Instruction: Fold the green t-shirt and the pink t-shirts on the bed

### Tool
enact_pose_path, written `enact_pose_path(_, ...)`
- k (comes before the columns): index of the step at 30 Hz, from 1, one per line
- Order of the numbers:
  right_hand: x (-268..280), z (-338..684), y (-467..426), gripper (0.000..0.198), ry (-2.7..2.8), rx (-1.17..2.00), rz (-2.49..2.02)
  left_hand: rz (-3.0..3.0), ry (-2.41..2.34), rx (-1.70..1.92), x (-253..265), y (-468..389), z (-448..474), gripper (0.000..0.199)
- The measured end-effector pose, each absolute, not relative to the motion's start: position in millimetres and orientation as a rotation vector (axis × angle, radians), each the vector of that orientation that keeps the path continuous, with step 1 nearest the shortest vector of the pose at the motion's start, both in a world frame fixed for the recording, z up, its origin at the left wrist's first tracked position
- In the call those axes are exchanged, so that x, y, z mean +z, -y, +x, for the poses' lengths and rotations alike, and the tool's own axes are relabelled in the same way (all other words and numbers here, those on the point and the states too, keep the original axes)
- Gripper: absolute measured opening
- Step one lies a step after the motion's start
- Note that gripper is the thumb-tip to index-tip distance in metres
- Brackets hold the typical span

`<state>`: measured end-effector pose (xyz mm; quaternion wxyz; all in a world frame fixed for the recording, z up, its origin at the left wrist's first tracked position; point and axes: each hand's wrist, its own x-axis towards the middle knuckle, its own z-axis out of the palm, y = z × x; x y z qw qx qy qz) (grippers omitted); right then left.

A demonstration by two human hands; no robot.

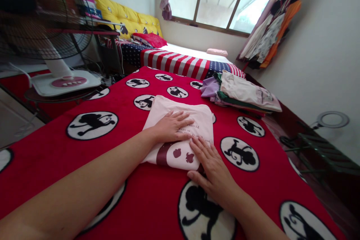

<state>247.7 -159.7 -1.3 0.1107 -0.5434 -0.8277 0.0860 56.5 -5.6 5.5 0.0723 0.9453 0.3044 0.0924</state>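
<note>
A pale pink T-shirt (180, 159) with dark red printing lies folded into a rough rectangle on a red blanket (157, 202) patterned with black monkeys in white ovals. My left hand (173, 126) rests flat across the middle of the shirt, fingers stretched out to the right. At the shirt's lower right corner lies my right hand (209, 161), its fingers extended on the cloth and its thumb apart near the bottom edge. Neither hand grips the fabric. Part of the printed lettering is hidden under my hands.
A stack of folded clothes (244, 93) sits at the blanket's right edge. On the left, a fan (66, 78) stands on a stool. Behind are a bed with a striped cover (174, 62) and a window (219, 0). Clothes (272, 33) hang at the right wall.
</note>
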Motion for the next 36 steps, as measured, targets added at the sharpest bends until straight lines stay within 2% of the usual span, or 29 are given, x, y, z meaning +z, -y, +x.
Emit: enact_pose_path(36,-2.5,249.0,161.3,0.069,2.438,0.238,-1.595,2.827,-0.910,0.291,5.3,5.8,56.1,0.065)
